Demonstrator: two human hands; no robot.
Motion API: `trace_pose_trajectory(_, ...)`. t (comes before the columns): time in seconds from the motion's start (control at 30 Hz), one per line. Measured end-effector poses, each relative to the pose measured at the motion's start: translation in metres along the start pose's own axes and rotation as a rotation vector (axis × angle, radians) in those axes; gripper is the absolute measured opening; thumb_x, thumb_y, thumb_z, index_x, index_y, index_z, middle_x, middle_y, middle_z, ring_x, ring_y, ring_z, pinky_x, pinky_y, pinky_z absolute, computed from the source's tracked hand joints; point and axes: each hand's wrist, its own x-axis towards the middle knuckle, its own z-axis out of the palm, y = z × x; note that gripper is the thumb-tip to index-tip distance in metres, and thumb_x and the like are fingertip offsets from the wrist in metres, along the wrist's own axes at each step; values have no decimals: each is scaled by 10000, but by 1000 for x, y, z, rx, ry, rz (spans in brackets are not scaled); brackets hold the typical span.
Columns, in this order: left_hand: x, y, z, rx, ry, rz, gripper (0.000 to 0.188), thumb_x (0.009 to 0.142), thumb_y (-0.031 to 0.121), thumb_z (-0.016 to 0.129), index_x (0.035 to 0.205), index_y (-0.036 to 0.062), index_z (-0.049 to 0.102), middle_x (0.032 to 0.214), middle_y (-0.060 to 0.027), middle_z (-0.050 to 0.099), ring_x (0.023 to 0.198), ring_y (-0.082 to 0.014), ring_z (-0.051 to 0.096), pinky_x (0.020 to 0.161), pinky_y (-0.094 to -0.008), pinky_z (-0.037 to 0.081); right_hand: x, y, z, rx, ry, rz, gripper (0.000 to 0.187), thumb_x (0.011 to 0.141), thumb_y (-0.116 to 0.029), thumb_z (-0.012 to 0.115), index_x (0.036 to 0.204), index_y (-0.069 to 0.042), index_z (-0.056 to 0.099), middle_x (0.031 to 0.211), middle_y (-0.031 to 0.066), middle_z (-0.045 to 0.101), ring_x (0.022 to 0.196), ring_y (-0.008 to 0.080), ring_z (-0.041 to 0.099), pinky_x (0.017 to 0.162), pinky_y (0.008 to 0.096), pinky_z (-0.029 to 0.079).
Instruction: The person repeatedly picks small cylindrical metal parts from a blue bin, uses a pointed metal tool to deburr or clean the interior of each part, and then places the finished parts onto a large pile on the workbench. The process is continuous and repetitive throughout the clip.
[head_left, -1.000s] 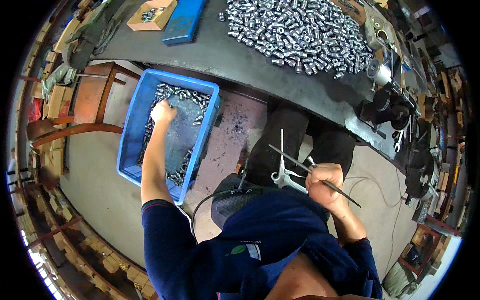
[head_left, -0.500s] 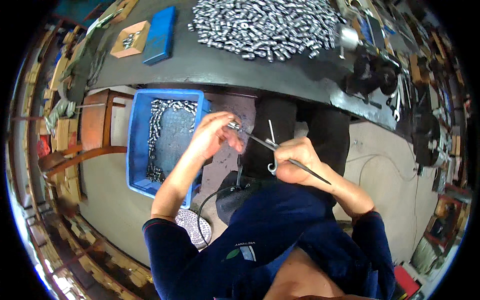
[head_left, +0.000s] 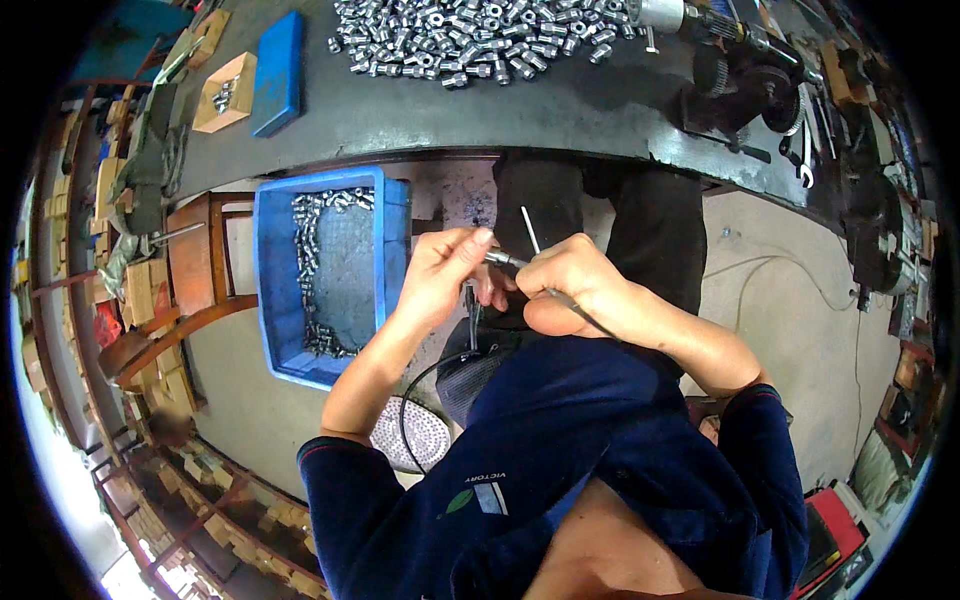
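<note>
My left hand [head_left: 440, 272] is closed on a small shiny metal fitting [head_left: 497, 257], pinched between thumb and fingers. Close against its other side, my right hand [head_left: 578, 285] is wrapped round a slender dark tapered tool [head_left: 592, 318]. The tool's front end meets the fitting, though the fingers hide the exact contact. A thin pale metal rod [head_left: 530, 228] also sticks up out of the right fist; its lower part is hidden. Both hands are above my lap, in front of the bench edge.
Left of my hands, a blue crate [head_left: 262, 290] holds metal fittings. On the dark bench [head_left: 400, 120] lie a large heap of fittings [head_left: 470, 40], a blue case [head_left: 278, 75], a small cardboard box [head_left: 222, 95], a black geared device [head_left: 735, 105] and a wrench [head_left: 805, 165].
My hands have come together; the right has moved forward along the dark tool. The left thumb now presses over the fitting. The hook below the right fist is hidden. The view has shifted.
</note>
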Motion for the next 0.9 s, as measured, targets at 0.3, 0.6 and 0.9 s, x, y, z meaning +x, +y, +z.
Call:
trace_pose_trajectory(0.3,-6,-12,8,39,-30,96,163,876,119,608,966,-13,577,749,-48,602,591,-108,564,561,-234,465,-7,18,20,165,91,-26,125,629,-75,601,560,-19,512,554,150,543,535,332,581,470,365,430)
trace_pose_trajectory(0.6,-1,-9,-14,776,196,435,149,726,-25,640,870,-6,606,826,-29,597,641,-92,570,590,-228,464,-24,-10,-16,156,116,0,416,767,-317,576,538,-43,363,498,68,336,421,194,367,419,314,273)
trace_pose_trajectory(0.9,2,-18,-21,1133,318,613,231,580,-6,677,804,-1,620,661,-71,527,498,-154,508,475,-252,415,-24,-26,-13,113,177,-163,533,829,-435,555,547,-56,308,507,76,283,411,239,349,411,350,231)
